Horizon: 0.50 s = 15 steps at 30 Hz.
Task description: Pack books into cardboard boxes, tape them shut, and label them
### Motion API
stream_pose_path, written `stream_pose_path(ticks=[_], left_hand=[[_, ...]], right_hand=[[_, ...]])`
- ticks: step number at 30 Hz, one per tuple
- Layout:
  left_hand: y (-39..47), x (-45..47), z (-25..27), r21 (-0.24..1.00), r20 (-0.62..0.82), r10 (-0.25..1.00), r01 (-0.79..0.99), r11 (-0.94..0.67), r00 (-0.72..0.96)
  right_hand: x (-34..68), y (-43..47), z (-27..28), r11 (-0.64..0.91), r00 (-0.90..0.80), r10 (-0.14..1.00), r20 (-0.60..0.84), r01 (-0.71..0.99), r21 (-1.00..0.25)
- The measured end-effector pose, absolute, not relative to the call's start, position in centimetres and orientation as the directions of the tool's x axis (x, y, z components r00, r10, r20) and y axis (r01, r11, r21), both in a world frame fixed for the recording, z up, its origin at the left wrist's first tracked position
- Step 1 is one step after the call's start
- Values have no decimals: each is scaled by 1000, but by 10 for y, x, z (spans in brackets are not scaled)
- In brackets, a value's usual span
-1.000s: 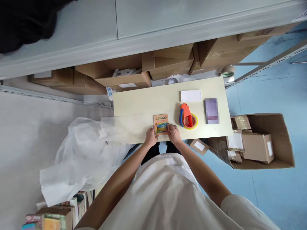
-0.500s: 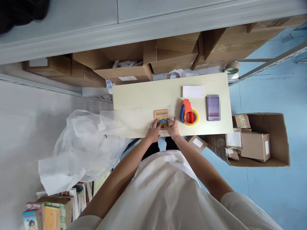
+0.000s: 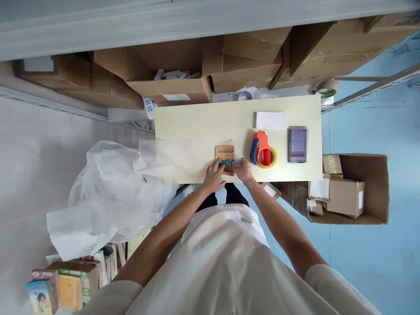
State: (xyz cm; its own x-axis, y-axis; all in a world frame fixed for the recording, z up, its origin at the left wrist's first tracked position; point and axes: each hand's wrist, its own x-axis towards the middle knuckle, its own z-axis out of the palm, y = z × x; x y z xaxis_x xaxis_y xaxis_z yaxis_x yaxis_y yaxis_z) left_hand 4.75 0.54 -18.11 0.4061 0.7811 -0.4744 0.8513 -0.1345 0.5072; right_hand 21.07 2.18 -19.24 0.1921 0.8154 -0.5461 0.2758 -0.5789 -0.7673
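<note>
A small booklet point(image 3: 225, 151) with an orange-brown cover and a coloured picture lies flat near the table's front edge. My left hand point(image 3: 214, 177) rests on its lower left part, fingers stretched over the cover. At the booklet's right edge is my right hand point(image 3: 243, 171), its fingertips touching the edge and its thumb held apart. A thin translucent wrapping sheet point(image 3: 183, 153) runs from the left to beneath the booklet. To the right of my right hand stands an orange and blue tape dispenser point(image 3: 261, 146) with a yellow-edged roll.
A white pad point(image 3: 271, 120) and a purple, blurred-out item point(image 3: 298, 144) lie on the pale table point(image 3: 193, 120). Crumpled wrapping point(image 3: 114, 192) hangs off its left side, above books point(image 3: 70, 291). Cartons point(image 3: 177, 89) line the shelf behind; an open carton point(image 3: 374, 188) holds parcels at right.
My view has shifted slightly. My right hand has drawn back from the booklet's lower edge to its right edge. My left hand still rests on the cover.
</note>
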Motion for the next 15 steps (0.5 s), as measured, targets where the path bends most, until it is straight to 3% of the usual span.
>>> stream_pose_path(ticks=[2,5,9,11,15], left_hand=[[5,59,-182,605,-443,788,792,-89,427],[7,85,-185,792,-434,792,600,109,429],[14,108,-179,884,-443,808,337,323,388],[17,105,-172,905,-422,827,217,365,371],[25,75,-164,877,-470,824,61,477,315]], right_hand=[[220,14,-183,-571,236,820,-521,305,-762],[237,3,-165,-538,314,841,-441,399,-743],[241,0,-147,-507,360,858,-366,488,-710],[230,3,-143,-493,290,869,-401,426,-759],[200,13,-148,-498,30,866,-500,147,-854]])
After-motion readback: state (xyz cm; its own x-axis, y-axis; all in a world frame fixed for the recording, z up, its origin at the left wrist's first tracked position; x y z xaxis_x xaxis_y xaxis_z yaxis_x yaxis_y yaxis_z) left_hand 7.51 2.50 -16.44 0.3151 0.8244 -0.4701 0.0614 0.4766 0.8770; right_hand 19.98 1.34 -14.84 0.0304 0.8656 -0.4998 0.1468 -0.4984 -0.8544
